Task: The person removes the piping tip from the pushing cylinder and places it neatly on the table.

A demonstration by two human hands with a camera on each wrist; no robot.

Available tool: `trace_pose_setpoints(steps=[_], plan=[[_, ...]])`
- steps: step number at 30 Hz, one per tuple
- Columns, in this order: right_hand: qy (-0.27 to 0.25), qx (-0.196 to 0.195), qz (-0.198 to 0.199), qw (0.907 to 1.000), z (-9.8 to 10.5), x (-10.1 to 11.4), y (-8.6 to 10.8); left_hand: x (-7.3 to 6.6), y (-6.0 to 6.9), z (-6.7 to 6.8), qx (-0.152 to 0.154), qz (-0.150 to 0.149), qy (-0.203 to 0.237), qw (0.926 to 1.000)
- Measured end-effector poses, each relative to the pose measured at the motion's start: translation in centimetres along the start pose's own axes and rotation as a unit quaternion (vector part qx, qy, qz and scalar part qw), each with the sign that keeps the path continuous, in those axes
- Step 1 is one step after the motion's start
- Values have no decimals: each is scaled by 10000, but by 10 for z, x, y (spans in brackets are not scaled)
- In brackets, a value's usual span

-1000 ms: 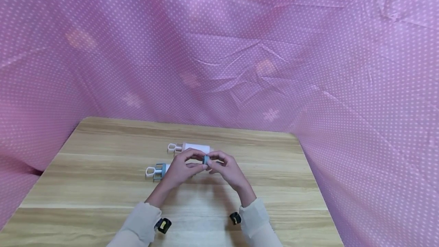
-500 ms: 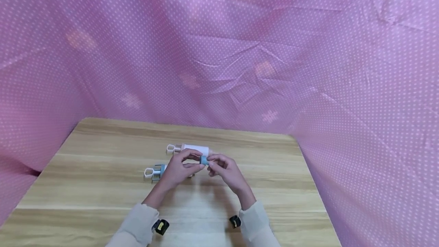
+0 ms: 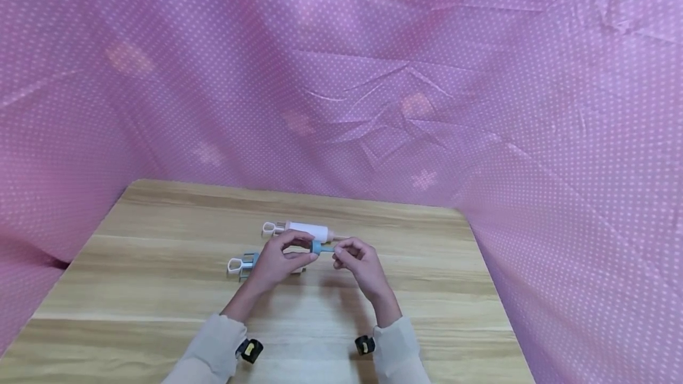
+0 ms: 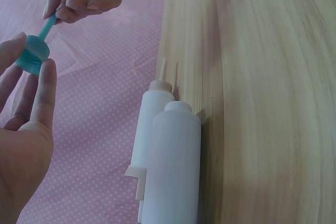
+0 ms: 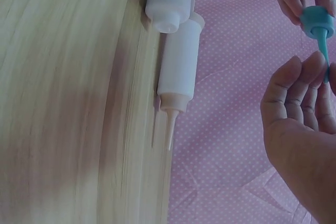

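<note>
A teal nozzle cap (image 3: 316, 247) with a thin spout is held up above the table between both hands. My left hand (image 3: 278, 262) pinches its wide round base between thumb and fingers. At the spout's far end, my right hand (image 3: 364, 264) pinches the tip between thumb and fingers. In the left wrist view the teal cap (image 4: 34, 54) tilts, its spout running up to the right hand. Below lies a white bottle (image 4: 174, 166) with a bare neck. Its teal end with a white loop handle (image 3: 235, 265) shows beside my left wrist; my left hand hides its middle in the head view.
Behind the hands lies a second white bottle (image 3: 308, 232) with a beige collar, a beige nozzle (image 5: 171, 127) and a white loop handle. Both lie on the wood-grain table (image 3: 160, 301). Pink dotted cloth (image 3: 341, 105) hangs around the table's back and sides.
My right hand has shifted to the right, from the cap's base out to the spout's tip. The spout, hidden earlier, now shows. My left hand stays almost in place.
</note>
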State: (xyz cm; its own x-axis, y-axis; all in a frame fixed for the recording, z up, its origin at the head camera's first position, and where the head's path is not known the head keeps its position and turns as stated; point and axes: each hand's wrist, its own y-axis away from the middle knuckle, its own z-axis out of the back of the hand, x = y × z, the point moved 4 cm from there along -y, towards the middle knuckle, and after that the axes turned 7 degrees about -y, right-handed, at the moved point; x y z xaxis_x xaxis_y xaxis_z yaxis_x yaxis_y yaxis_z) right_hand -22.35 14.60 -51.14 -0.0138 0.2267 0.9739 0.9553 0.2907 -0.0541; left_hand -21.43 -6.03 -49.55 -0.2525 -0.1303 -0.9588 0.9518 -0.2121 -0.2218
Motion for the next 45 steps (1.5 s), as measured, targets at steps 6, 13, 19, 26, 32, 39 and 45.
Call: trace_pose_setpoints(steps=[6, 13, 19, 26, 32, 39, 45], plan=[[-115, -49, 65, 9999, -1, 3, 2, -1, 2, 1, -94, -148, 59, 9998], [-202, -50, 63, 9998, -2, 6, 3, -2, 4, 2, -257, -270, -21, 9993], [-117, -6, 81, 9999, -3, 8, 3, -1, 4, 3, -385, -397, -91, 9984], [56, 215, 152, 9996, -7, 9, 3, -1, 6, 2, -380, -528, 27, 9979], [140, 329, 156, 9992, -9, 9, 1, -2, 8, -1, -348, -635, 211, 9971], [104, 335, 166, 9992, -11, 11, -1, -2, 7, -1, -446, -716, 102, 9964], [47, 275, 79, 9996, -13, 11, -2, -2, 7, -1, -477, -759, 121, 9959]])
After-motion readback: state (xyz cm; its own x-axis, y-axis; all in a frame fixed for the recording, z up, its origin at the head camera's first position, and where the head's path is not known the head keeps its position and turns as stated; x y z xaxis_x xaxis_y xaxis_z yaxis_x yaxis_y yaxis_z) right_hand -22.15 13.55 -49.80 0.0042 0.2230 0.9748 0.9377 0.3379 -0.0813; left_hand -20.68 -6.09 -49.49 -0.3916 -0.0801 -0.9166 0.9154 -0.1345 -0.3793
